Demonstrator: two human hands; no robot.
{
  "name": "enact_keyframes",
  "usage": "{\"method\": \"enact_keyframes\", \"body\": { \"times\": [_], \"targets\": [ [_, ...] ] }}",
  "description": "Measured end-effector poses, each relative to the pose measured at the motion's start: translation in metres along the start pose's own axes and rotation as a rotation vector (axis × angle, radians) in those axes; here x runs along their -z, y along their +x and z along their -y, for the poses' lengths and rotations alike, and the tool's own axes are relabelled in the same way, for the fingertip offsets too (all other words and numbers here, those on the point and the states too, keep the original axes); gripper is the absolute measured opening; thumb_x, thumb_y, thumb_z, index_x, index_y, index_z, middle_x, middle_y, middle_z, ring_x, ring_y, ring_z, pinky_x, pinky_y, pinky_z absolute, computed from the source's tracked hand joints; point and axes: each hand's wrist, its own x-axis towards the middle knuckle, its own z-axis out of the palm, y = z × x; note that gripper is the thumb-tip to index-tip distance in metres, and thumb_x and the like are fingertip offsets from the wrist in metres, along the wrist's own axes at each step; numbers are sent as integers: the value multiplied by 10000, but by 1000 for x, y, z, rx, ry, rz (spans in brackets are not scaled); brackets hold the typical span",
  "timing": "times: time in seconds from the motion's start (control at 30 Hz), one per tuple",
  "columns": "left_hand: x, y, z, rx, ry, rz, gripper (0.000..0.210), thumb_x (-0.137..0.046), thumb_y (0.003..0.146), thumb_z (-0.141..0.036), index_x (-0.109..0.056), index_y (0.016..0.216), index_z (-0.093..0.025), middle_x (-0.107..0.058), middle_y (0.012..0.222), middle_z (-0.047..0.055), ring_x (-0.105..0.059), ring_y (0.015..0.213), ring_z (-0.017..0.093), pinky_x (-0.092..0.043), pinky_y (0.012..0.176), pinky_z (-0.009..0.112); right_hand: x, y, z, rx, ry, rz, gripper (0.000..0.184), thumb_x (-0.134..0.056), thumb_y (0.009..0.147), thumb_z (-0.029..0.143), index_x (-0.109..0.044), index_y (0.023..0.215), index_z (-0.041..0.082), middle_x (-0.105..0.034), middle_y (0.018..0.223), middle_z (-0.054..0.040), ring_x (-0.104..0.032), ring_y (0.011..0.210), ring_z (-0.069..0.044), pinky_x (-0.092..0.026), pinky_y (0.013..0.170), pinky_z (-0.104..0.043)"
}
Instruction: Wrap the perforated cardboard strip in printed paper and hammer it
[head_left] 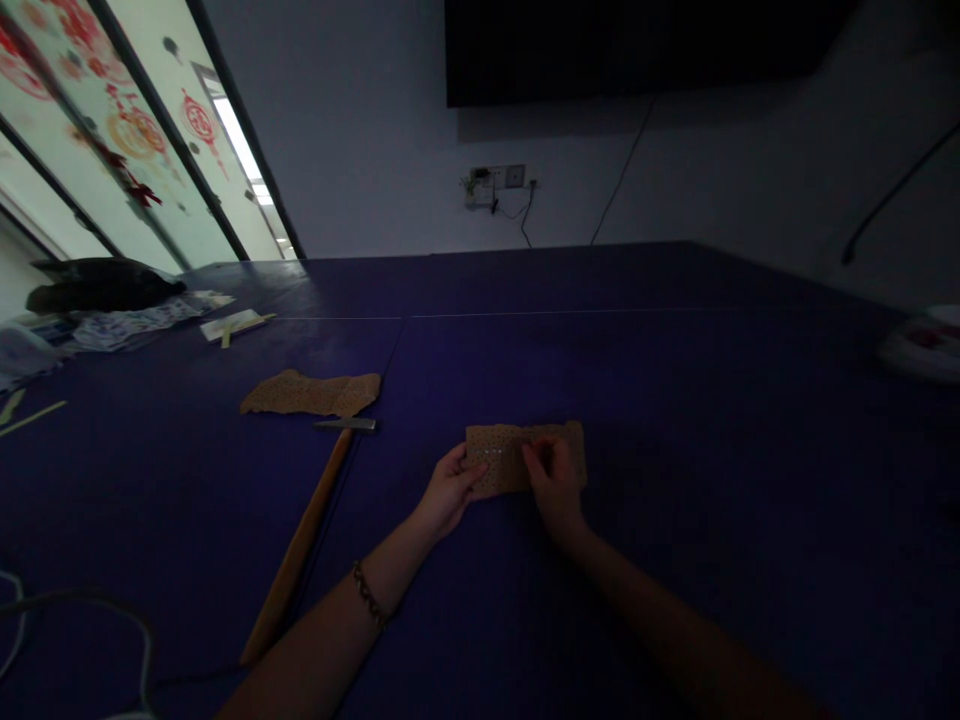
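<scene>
A brown piece of perforated leather-like sheet (491,440) is held just above the purple table, with rows of small holes and a short row of pale marks near its left side. My left hand (452,487) grips its left edge, thumb on the front face. Over the sheet's right half, my right hand (553,480) has its thumb and fingertips pinched together at the surface; anything between them is too small to make out. To the left lies a hammer (307,530) with a wooden handle, its metal head close to a second brown perforated piece (311,394).
The purple table (675,400) reaches to a wall with a socket (499,178) and a dark screen (637,45). A black bag (105,284), papers (234,324) and yellowish strips (34,418) lie at the left. A pale cable (90,598) curls at the lower left.
</scene>
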Motion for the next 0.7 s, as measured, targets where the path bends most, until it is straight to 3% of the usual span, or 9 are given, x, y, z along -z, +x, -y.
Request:
{"method": "enact_keyframes", "body": {
  "times": [0.2,0.7],
  "targets": [
    [-2,0,0,-6,-2,7,417,-668,614,-179,-532,1007,-164,-622,976,90,-609,808,182,-479,752,360,1,1,4,46,-267,136,100,-548,655,265,-563,694,174,-313,458,86,-367,427,-94,-293,460,-230],
    [0,0,1,-2,3,53,461,-686,606,-192,-528,1039,-172,-623,1003,98,-598,869,204,-452,796,381,2,3,3,52,-307,181,156,-514,690,316,-573,679,171,-345,447,74,-373,415,-99,-286,455,-231]
  ]
}}
